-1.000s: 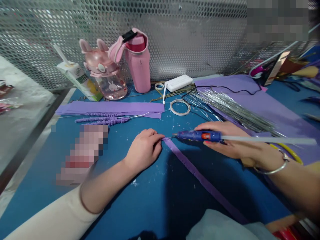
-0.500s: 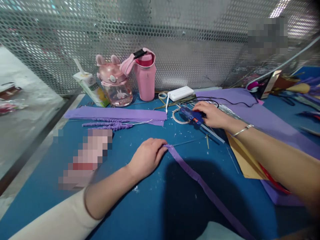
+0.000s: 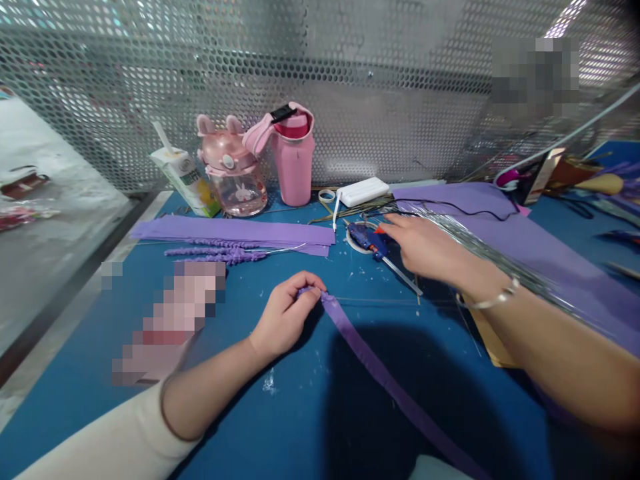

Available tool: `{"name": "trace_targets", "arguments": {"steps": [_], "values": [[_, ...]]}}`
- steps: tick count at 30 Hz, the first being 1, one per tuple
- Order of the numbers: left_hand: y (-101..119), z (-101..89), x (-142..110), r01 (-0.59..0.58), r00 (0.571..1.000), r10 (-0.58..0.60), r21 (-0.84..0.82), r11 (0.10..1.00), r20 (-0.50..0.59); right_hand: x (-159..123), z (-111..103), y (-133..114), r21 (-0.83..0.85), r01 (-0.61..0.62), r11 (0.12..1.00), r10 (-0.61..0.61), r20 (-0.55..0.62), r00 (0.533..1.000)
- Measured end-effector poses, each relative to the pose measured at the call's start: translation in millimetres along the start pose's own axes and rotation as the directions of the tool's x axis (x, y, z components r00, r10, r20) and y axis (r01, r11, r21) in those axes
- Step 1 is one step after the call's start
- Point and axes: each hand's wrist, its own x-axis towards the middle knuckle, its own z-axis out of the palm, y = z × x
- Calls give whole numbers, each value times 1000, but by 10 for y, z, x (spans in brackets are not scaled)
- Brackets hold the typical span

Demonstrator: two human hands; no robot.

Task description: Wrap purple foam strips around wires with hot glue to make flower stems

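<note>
My left hand (image 3: 286, 312) pinches the gathered end of a long purple paper strip (image 3: 370, 360), which trails across the table toward the lower right. A thin wire (image 3: 380, 301) runs out from that end to the right. A blue glue gun (image 3: 365, 241) with a clear glue stick in its back lies over a roll of tape (image 3: 350, 245). Just right of the glue gun is my right hand (image 3: 425, 247), its fingers stretched out and nothing gripped in them. Whether a fingertip still touches the gun, I cannot tell.
Purple strips (image 3: 235, 230) and finished-looking purple curled stems (image 3: 220, 253) lie at the left. Behind stand a drink carton (image 3: 187, 183), a bunny-eared bottle (image 3: 235, 173) and a pink bottle (image 3: 295, 163). A white power bank (image 3: 363, 191), wires (image 3: 480, 257) and purple sheets (image 3: 555, 267) lie rightward.
My right hand has let go of the glue gun, which now rests slightly farther left on the tape roll. The left hand has shifted a little left with the strip's end.
</note>
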Motion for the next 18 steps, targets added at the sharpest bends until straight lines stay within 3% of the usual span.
{"name": "trace_targets", "arguments": {"steps": [3,7,10,12,16,18], "values": [[31,49,21,11,999,-13,-86,996,-29,-260,-252,-467,143,38,989,-20,-127,992],[120,148,44,25,997,-43,-251,968,-68,-424,-195,-863,322,-2,947,-8,31,999],[140,204,25,56,991,-101,-407,912,-90,-400,-30,-900,416,-31,909,5,63,998],[124,228,-3,102,988,-146,-507,856,-47,-383,55,-872,444,-14,896,-2,35,999],[84,266,-38,223,968,-250,-584,781,36,-422,190,-858,452,21,892,-37,27,999],[72,279,-37,256,954,-298,-616,745,37,-451,261,-894,399,43,916,-32,-34,999]]}}
